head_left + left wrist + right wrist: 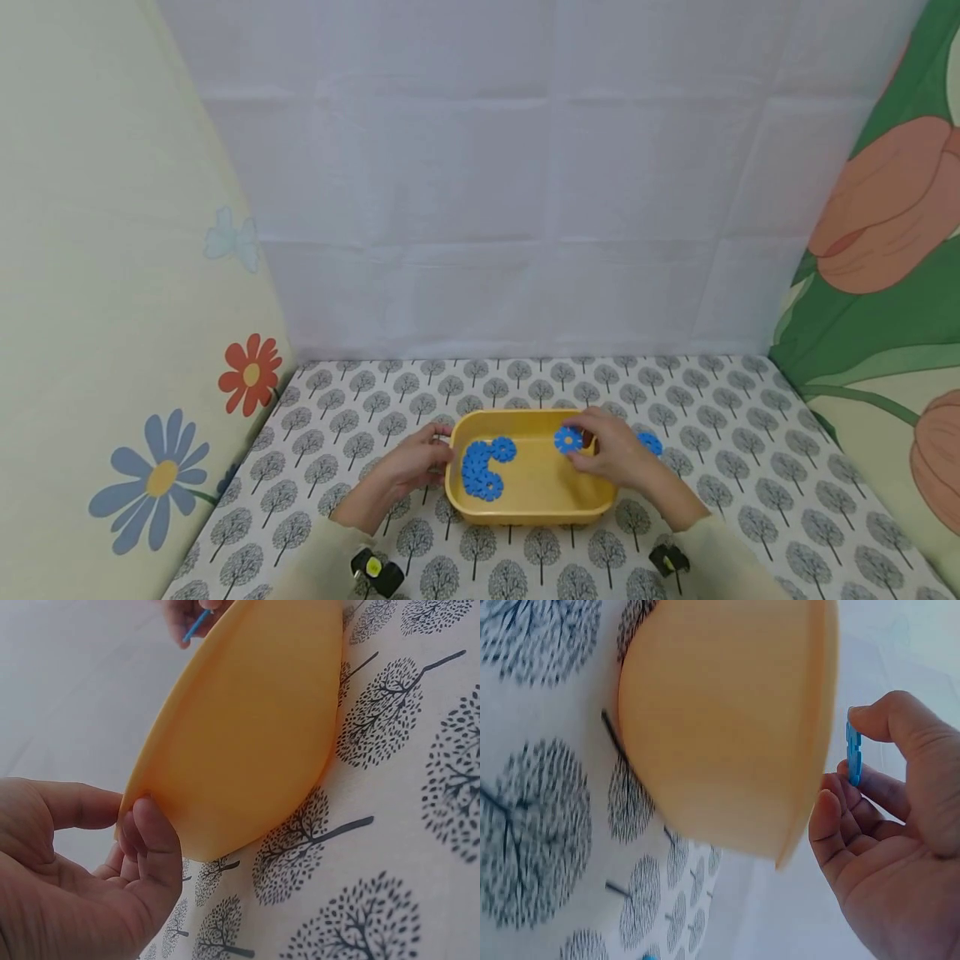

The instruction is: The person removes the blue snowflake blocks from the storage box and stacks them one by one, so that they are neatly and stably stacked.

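A yellow plastic tub [532,508] stands on the tablecloth in front of me. Several blue notched flower discs [480,469] lie heaped in its left part. My left hand [415,460] holds the tub's left end; in the left wrist view its fingertips [154,825] are at the rim and outer wall. Above the right part of the tub, my right hand [615,450] pinches one blue flower disc [567,440] between thumb and fingers. The right wrist view shows that disc [853,748] edge-on, just beyond the rim.
Another blue disc [649,442] lies on the cloth to the right of the tub, partly behind the right hand. The tree-print tablecloth [300,475] spreads around the tub. A white cloth backdrop [480,208] hangs behind, with flower-patterned panels [247,375] at both sides.
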{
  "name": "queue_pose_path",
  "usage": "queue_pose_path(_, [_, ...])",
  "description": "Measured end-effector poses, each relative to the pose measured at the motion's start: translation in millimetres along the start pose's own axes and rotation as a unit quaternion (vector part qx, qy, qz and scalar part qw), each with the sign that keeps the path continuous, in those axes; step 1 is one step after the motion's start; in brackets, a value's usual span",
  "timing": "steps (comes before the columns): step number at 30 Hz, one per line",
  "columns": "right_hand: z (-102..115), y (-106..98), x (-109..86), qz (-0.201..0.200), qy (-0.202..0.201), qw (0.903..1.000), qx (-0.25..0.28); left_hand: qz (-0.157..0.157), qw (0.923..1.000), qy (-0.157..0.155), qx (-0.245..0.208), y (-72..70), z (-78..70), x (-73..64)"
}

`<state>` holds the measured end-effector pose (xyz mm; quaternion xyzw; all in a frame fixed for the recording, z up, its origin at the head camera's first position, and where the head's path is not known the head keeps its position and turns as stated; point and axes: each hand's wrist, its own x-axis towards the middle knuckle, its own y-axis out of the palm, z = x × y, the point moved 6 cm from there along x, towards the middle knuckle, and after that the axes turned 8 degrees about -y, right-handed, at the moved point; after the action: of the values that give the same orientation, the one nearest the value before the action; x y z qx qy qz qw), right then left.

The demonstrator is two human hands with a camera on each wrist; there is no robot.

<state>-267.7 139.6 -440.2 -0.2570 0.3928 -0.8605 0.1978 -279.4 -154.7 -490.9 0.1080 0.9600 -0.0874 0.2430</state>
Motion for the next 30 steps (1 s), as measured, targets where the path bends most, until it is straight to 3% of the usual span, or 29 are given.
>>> queue_pose_path(6, [-10.4,-16.8,-10.4,-0.025,-0.008,0.9996,0.009,0.015,0.9999,0.008,-0.002,0.1,0.3,-0.6])
queue_pose_path(16, [-31.0,-42.0,-30.1,-0.058,0.027,0.9978,-0.014,0.014,0.9999,0.001,-0.009,1.0,-1.4,-1.1])
queue_pose_path(30, [-76.0,-52.0,-54.1,-0.087,0.09,0.9914,-0.039,0.007,0.9999,-0.006,-0.013,-2.0,-0.1,-0.4])
